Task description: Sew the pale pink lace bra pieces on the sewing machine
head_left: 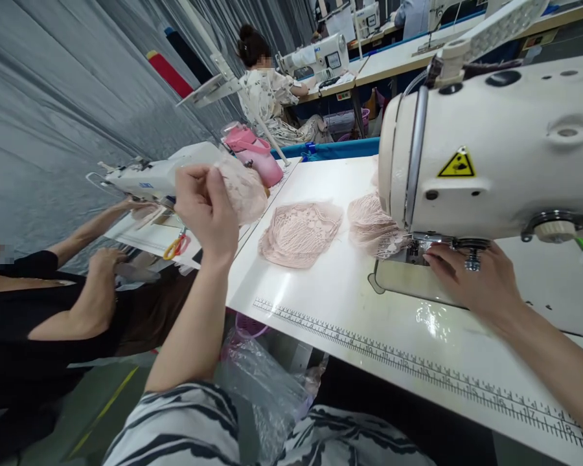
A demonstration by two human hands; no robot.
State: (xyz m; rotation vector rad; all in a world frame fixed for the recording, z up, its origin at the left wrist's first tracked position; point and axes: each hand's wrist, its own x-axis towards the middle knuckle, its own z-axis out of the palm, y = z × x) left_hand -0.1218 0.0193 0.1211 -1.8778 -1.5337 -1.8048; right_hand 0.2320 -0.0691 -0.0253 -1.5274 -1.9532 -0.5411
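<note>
My left hand [208,210] is raised above the left end of the table, pinching a pale pink lace piece [243,193] between thumb and fingers. Below and right of it, a stack of pink lace pieces [301,234] lies flat on the white table [315,291]. More gathered lace [373,223] reaches the presser foot [423,244] of the white sewing machine [495,149]. Beside that foot is my right hand [480,275], its thumb and fingertips drawn together. The machine's parts cover some of those fingers, and what they pinch is too small to make out.
A printed ruler [369,353] runs along the table's front edge. At left, a co-worker [43,310] sits by another sewing machine [160,171], with scissors [175,247] nearby. A pink bottle [255,155] stands behind my left hand. Another person [267,97] sits farther back. Clear plastic [267,382] hangs below.
</note>
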